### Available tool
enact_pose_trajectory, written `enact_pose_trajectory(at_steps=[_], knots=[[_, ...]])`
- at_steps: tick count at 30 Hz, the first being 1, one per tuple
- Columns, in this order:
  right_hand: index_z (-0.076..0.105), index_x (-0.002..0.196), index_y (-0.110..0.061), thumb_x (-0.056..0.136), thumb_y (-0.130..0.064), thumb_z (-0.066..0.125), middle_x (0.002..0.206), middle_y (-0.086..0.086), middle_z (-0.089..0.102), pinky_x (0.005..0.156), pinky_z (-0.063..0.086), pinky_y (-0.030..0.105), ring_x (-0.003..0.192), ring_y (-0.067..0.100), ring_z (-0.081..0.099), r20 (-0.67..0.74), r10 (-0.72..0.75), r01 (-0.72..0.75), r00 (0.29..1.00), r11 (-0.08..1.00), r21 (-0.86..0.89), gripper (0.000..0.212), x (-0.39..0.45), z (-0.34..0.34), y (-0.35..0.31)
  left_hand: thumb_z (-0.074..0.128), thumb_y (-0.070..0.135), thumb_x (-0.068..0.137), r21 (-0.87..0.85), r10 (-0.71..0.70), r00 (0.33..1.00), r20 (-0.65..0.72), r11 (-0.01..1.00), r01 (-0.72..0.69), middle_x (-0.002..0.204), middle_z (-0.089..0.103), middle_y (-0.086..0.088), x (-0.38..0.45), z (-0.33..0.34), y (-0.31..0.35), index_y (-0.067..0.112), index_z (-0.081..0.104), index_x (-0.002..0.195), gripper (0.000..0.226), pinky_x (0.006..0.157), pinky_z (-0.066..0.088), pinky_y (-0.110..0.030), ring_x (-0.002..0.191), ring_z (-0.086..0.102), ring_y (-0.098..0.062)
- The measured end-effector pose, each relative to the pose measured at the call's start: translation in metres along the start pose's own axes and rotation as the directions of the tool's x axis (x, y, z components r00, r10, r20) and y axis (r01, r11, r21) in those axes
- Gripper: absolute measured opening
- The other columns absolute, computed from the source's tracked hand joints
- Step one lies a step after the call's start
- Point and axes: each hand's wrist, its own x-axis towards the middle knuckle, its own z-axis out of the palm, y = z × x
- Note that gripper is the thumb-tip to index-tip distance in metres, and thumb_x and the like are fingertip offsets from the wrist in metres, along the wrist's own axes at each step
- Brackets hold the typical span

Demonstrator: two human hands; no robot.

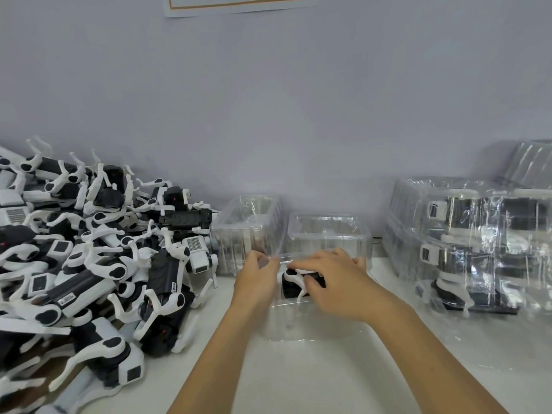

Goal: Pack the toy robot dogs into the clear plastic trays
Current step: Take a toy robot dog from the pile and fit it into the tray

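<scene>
Pressing a dog (301,282) down into the near tray (298,327) with my right hand (334,282), fingers curled over its black body. My left hand (257,276) pinches the tray's left rim, steadying it. The dog sits at the tray's far end; one white leg pokes out toward me. Behind stand two empty trays (251,222). Packed trays (466,240) are stacked at right, and the loose dog pile (89,249) lies at left, just beside the empties.

Risk, my judgement: that stray leg may catch the thin wall, so the tray buckles or skids. Pushing harder could bend the leg. Tray edges are blurred; seating depth unclear.
</scene>
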Motion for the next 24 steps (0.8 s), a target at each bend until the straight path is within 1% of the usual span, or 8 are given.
enact_pose_trajectory(at_steps=[3,5,7,10,15,19,22,24], knots=[[0.055,0.129,-0.048,0.097,-0.012,0.038,0.122,-0.014,0.054,0.102,0.028,0.038,0.123,0.013,0.041,-0.050,0.025,-0.019,0.998,0.993,0.115,0.051,0.000,-0.005,0.002,0.049,0.030,0.098,0.018,0.009,1.000,-0.025,1.000,-0.009,0.102,0.059,0.000,0.002,-0.001,0.000,0.026,0.053,0.099,0.006,0.056,0.035,-0.029,0.069,0.049,-0.013],[0.059,0.128,-0.040,0.096,-0.006,0.042,0.121,-0.010,0.054,0.109,0.032,0.040,0.123,0.012,0.045,-0.117,0.100,-0.077,0.988,0.980,0.181,0.050,0.000,-0.011,0.007,0.047,0.027,0.098,0.048,0.024,0.999,-0.038,0.999,-0.022,0.100,0.058,0.002,0.003,-0.003,0.000,0.027,0.055,0.101,0.009,0.059,0.040,-0.030,0.073,0.052,-0.016],[0.065,0.120,-0.038,0.096,-0.009,0.049,0.119,-0.011,0.058,0.109,0.033,0.041,0.120,0.012,0.048,-0.152,0.162,-0.143,0.975,0.982,0.127,0.041,0.000,-0.015,0.015,0.046,0.026,0.098,0.119,0.041,0.998,-0.051,0.992,-0.035,0.105,0.060,0.001,0.003,-0.006,0.001,0.030,0.057,0.106,0.014,0.067,0.049,-0.033,0.079,0.055,-0.018],[0.070,0.106,-0.037,0.095,-0.017,0.059,0.105,-0.016,0.066,0.098,0.040,0.033,0.106,0.010,0.057,-0.179,0.225,-0.197,0.958,0.967,0.165,0.026,-0.002,-0.017,0.022,0.047,0.025,0.096,0.178,0.065,0.995,-0.071,0.983,-0.052,0.114,0.064,-0.001,0.001,-0.010,0.003,0.031,0.059,0.109,0.019,0.075,0.055,-0.037,0.086,0.060,-0.020],[0.071,0.100,-0.038,0.092,-0.018,0.062,0.090,-0.019,0.066,0.070,0.038,0.024,0.081,0.004,0.055,-0.213,0.244,-0.217,0.946,0.966,0.140,0.023,-0.003,-0.016,0.022,0.047,0.024,0.097,0.207,0.075,0.995,-0.063,0.976,-0.061,0.123,0.064,-0.004,-0.003,-0.010,0.006,0.025,0.061,0.120,0.026,0.088,0.055,-0.043,0.111,0.062,-0.028],[0.071,0.099,-0.038,0.089,-0.017,0.065,0.078,-0.020,0.066,0.068,0.042,0.018,0.076,-0.004,0.058,-0.174,0.256,-0.213,0.951,0.949,0.234,0.024,-0.005,-0.020,0.024,0.046,0.026,0.100,0.259,0.082,0.996,-0.040,0.964,-0.069,0.122,0.062,-0.002,-0.001,-0.011,0.007,0.022,0.059,0.123,0.027,0.075,0.045,-0.031,0.103,0.060,-0.023],[0.069,0.099,-0.040,0.084,-0.014,0.061,0.079,-0.015,0.066,0.064,0.043,0.016,0.070,-0.003,0.058,-0.126,0.251,-0.221,0.960,0.952,0.213,0.031,-0.007,-0.026,0.022,0.045,0.031,0.100,0.403,0.074,0.997,0.007,0.912,-0.071,0.100,0.056,0.008,0.001,-0.013,0.008,0.022,0.057,0.109,0.017,0.068,0.039,-0.028,0.088,0.054,-0.012],[0.066,0.099,-0.041,0.082,-0.014,0.060,0.081,-0.011,0.064,0.069,0.049,0.022,0.069,0.000,0.059,-0.058,0.271,-0.256,0.961,0.949,0.182,0.032,-0.009,-0.033,0.021,0.046,0.038,0.100,0.505,0.046,0.997,0.054,0.860,-0.067,0.089,0.055,0.009,0.001,-0.014,0.010,0.017,0.059,0.102,0.025,0.063,0.039,-0.026,0.083,0.053,-0.012]])
